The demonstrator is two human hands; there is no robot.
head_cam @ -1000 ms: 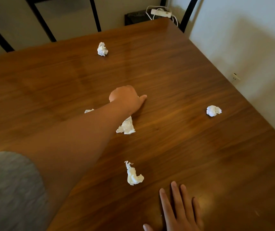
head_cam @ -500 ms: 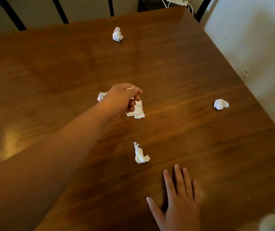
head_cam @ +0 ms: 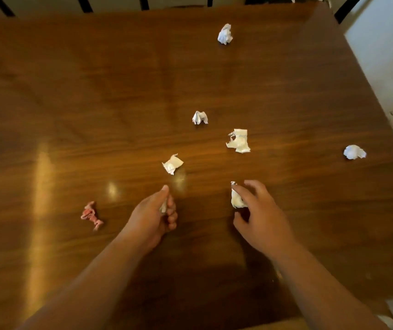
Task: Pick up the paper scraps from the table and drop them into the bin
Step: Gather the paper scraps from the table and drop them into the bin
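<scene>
So both my hands are down low over the glossy brown wooden table (head_cam: 71, 103). My left hand (head_cam: 153, 215) is clenched round a small white paper scrap (head_cam: 163, 207); only a sliver of it peeks out between my fingers. My right hand (head_cam: 262, 215) has its fingers curled over a long crumpled white paper wad (head_cam: 237, 200), index finger on top and thumb just under it. Can't tell if that one's off the wood.

The rest are lying loose on the table:
- a flat torn white paper piece (head_cam: 172, 163) just past my left hand
- a bigger torn white paper piece (head_cam: 238, 141) beyond my right hand
- a small pleated white paper lump (head_cam: 199, 117) near the middle
- a white paper ball (head_cam: 224, 34) near the far edge
- a round white paper ball (head_cam: 355, 152) well off to the right
- a twisted pink-and-white paper scrap (head_cam: 92, 215) left of my left hand
</scene>
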